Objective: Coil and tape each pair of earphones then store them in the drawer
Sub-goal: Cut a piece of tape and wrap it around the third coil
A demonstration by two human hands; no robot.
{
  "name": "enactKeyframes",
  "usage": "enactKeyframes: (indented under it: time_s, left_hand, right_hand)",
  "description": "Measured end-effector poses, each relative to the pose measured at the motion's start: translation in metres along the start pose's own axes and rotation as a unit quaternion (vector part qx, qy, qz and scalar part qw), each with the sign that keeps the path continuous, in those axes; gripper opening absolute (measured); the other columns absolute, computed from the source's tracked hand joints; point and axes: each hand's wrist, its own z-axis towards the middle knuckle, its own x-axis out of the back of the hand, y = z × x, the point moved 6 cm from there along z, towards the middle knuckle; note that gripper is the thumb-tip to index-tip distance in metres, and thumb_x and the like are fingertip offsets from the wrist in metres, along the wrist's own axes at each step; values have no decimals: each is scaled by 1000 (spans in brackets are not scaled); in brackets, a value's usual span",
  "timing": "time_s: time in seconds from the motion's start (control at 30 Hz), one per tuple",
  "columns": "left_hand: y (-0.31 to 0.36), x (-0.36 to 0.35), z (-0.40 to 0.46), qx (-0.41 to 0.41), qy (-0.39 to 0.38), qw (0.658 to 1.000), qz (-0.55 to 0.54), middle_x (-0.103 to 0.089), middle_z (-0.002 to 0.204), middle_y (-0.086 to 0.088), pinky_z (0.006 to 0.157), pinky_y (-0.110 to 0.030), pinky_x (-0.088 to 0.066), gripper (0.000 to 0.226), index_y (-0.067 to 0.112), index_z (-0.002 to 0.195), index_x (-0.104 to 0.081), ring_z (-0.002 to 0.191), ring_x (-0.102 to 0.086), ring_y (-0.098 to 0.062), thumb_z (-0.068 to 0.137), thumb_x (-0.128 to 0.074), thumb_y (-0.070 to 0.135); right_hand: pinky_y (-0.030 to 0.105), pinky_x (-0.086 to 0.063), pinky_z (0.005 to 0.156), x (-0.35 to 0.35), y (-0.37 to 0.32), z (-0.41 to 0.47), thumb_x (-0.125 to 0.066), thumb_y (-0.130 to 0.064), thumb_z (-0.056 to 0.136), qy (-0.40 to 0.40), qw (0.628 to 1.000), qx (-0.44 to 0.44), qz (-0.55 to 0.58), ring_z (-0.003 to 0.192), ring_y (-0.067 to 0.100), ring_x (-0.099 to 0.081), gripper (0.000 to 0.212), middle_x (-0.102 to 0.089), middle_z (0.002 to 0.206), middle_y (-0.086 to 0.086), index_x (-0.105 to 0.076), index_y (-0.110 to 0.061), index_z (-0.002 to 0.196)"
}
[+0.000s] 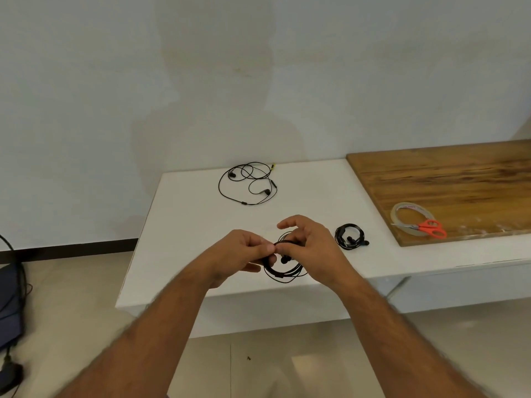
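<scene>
Both hands over front of white surface (184, 242). Left hand (241, 255) and right hand (311, 248) each with grip pinched on black coiled earphones (283, 268), thumbs meeting at coil top. Finished coil (350, 237) just right. Loose earphones (248, 182) farther back. Tape roll (411, 221) and orange scissors (432, 228) on wooden board (459, 179).

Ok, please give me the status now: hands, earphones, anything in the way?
Left hand and right hand both pinch the coiled earphones above the table. One coiled pair lies beside, one loose pair behind. Nothing in the way.
</scene>
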Motion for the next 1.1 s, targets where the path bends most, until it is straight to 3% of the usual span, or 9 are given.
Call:
enactKeyframes:
  time_s: [0.27, 0.43, 0.67, 0.77, 0.87, 1.1]
  left_hand:
    - [2, 3, 1, 6, 27, 998, 53, -74, 81, -5, 85, -34, -57, 22, 10, 83, -74, 80, -66, -18, 94, -61, 24]
    - [2, 5, 1, 11, 47, 998, 35, -73, 76, -4, 83, -34, -57, 21, 10, 79, -73, 74, -65, -14, 94, -61, 21]
    - [1, 11, -1, 24, 79, 997, -9, -70, 73, -4, 83, -36, -57, 18, 4, 84, -72, 68, -62, -13, 93, -62, 16]
    - [-1, 11, 0, 33, 86, 996, -21, -70, 73, -3, 84, -37, -56, 17, 2, 90, -71, 70, -63, -13, 94, -61, 15]
    - [-2, 11, 0, 37, 95, 994, -38, -68, 72, -3, 84, -37, -56, 18, -1, 94, -70, 67, -63, -12, 94, -61, 15]
    - [-5, 13, 2, 43, 103, 991, -79, -67, 72, -4, 80, -35, -58, 18, 2, 90, -69, 67, -62, -13, 95, -59, 16]
  right_hand:
    - [26, -52, 78, -4, 7, 1, -74, -8, 82, -26, 999, -18, 36, 69, 16, -71, 39, -73, 74, 4, -57, -21, 115]
    - [35, -53, 90, -2, 11, 4, -72, -17, 86, -44, 997, -26, 52, 83, 21, -72, 40, -75, 81, 8, -54, -22, 121]
    - [29, -56, 74, 16, 16, 7, -60, -22, 95, 46, 996, -41, 66, 73, 13, -70, 16, -74, 82, 3, -60, -19, 111]
    - [22, -52, 67, 23, 15, 6, -62, -21, 94, 78, 994, -30, 71, 75, 15, -71, 10, -73, 82, 4, -62, -18, 103]
    - [24, -51, 65, 30, 10, 6, -68, -18, 90, 105, 992, -7, 68, 73, 17, -70, 5, -71, 79, 4, -64, -17, 91]
    - [35, -56, 67, 29, 4, 2, -71, -16, 86, 66, 997, 9, 26, 76, 27, -68, 8, -69, 75, 8, -64, -14, 81]
